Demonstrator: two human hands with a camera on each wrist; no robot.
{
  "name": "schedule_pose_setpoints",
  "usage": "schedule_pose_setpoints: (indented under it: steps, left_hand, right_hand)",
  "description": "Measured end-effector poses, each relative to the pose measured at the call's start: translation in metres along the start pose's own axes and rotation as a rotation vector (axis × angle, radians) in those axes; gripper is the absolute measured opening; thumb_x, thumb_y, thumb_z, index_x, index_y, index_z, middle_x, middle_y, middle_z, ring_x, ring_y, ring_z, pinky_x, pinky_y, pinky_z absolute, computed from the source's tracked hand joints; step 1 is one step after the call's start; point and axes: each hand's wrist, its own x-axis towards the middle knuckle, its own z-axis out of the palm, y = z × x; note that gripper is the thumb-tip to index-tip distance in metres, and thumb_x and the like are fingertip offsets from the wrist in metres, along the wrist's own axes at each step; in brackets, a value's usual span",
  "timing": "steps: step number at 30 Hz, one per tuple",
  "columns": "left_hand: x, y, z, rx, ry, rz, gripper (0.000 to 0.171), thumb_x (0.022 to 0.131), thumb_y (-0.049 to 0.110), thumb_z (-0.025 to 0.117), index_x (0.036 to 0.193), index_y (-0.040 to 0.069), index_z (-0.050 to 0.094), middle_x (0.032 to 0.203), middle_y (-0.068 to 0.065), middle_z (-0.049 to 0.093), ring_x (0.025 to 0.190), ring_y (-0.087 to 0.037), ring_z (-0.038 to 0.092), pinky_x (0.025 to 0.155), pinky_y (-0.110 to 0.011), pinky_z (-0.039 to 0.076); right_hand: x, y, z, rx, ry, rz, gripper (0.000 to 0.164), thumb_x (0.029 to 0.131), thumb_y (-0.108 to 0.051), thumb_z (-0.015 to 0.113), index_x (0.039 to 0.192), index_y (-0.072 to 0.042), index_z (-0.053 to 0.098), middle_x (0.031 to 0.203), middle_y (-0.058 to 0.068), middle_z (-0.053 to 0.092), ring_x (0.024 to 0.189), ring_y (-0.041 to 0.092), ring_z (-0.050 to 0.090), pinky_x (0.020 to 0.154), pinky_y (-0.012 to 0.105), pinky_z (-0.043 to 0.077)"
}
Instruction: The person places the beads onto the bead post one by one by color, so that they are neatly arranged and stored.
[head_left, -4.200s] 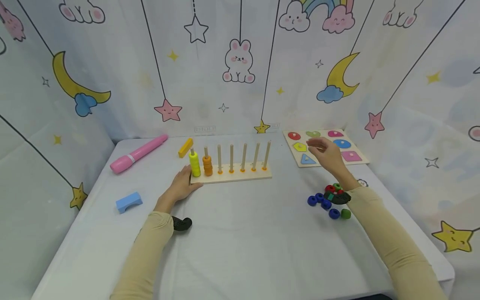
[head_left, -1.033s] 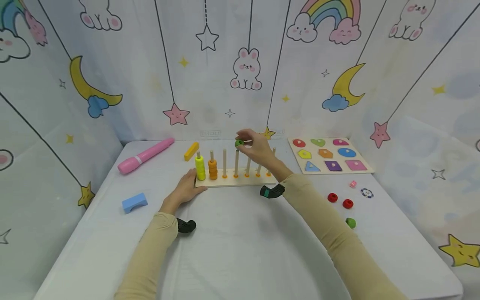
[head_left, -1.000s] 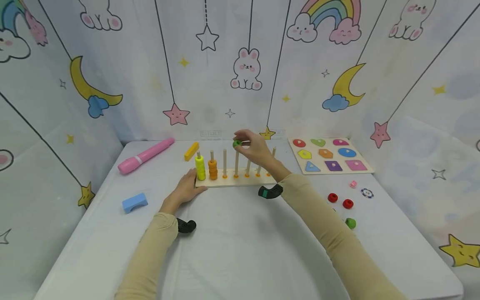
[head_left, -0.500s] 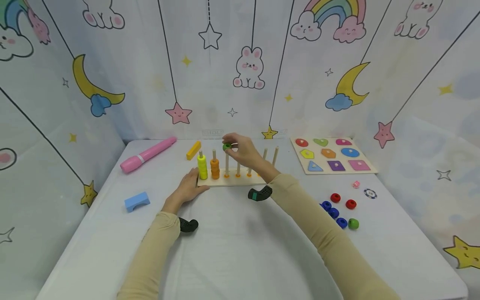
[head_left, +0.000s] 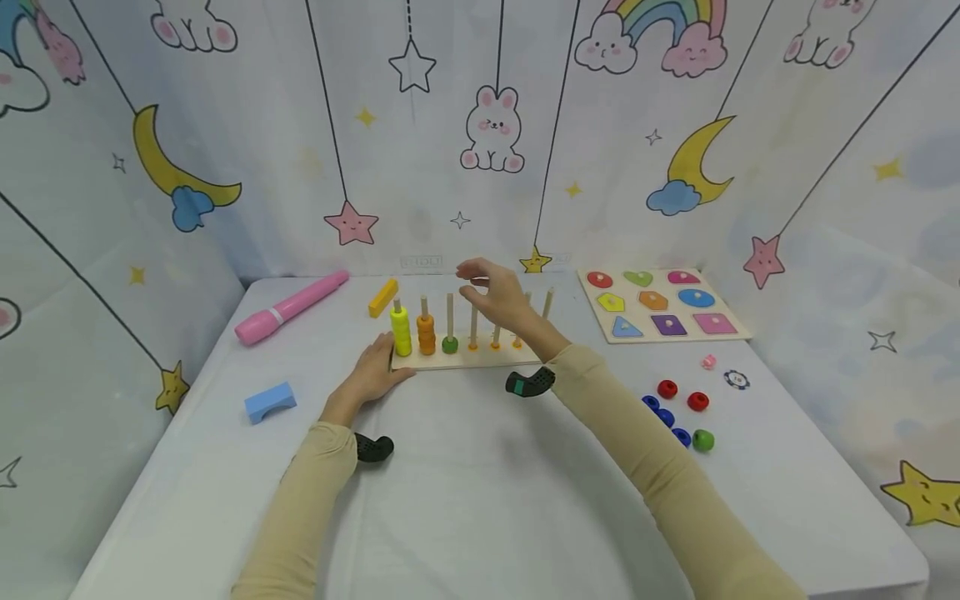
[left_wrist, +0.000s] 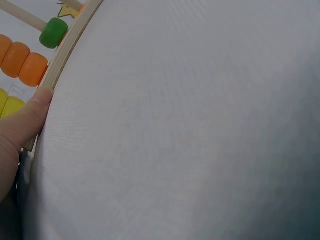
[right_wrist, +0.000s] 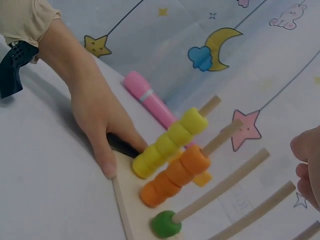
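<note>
My left hand point(head_left: 371, 372) grips the left end of a wooden bead stacker point(head_left: 480, 358), its thumb along the base's front edge in the left wrist view. Yellow beads point(head_left: 402, 332) fill most of the first peg and orange beads point(head_left: 426, 335) most of the second. At the foot of the third peg sits a single green bead point(head_left: 449, 345), also plain in the right wrist view as a green bead point(right_wrist: 166, 224). Above the pegs, just right of the third one, my right hand point(head_left: 501, 298) hovers with thumb and fingers parted, holding nothing. It partly hides the pegs further right.
Right of the stacker lie two red beads point(head_left: 698, 402), blue beads point(head_left: 664, 417) partly behind the sleeve, and a green bead point(head_left: 703, 440). A shape puzzle board point(head_left: 652, 304) is at back right. Leftward are a pink stick point(head_left: 292, 307), a blue block point(head_left: 270, 403) and a yellow block point(head_left: 383, 297).
My right hand brought a green bead from the right over the third peg and let it go. The bead now sits at that peg's foot. My left hand stays on the stacker.
</note>
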Motion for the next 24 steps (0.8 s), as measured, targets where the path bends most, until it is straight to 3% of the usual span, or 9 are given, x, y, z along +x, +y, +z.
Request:
schedule_pose_setpoints:
  steps: [12,19,24]
  left_hand:
    - [0.001,-0.002,-0.001,0.005,0.004,0.011,0.082,0.091,0.036,0.062,0.149,0.000,0.016,0.153,-0.021,0.017,0.141,-0.037,0.009,0.116,-0.048,0.005]
    - [0.000,0.000,0.000,0.001,-0.019,-0.010,0.086,0.091,0.038,0.061,0.149,-0.001,0.012,0.154,-0.023,0.014,0.142,-0.036,0.006,0.116,-0.048,0.003]
    - [-0.001,0.003,-0.001,-0.006,-0.026,-0.027,0.085,0.092,0.037,0.061,0.150,0.000,0.011,0.154,-0.023,0.012,0.142,-0.036,0.004,0.116,-0.048,0.003]
  right_hand:
    - [-0.021,0.025,-0.052,-0.070,0.120,0.065,0.029,0.089,-0.001,0.063,0.117,0.005,0.056,0.111,0.013,0.064,0.107,0.023,0.059,0.094,0.028,0.049]
    - [-0.049,0.043,-0.097,-0.061,0.245,0.156,0.031,0.089,0.001,0.061,0.119,0.002,0.056,0.114,0.016,0.062,0.108,0.025,0.059,0.094,0.032,0.049]
    - [-0.075,0.059,-0.132,-0.083,0.260,0.249,0.032,0.091,-0.007,0.061,0.122,-0.001,0.055,0.116,0.013,0.062,0.109,0.024,0.058,0.094,0.033,0.049]
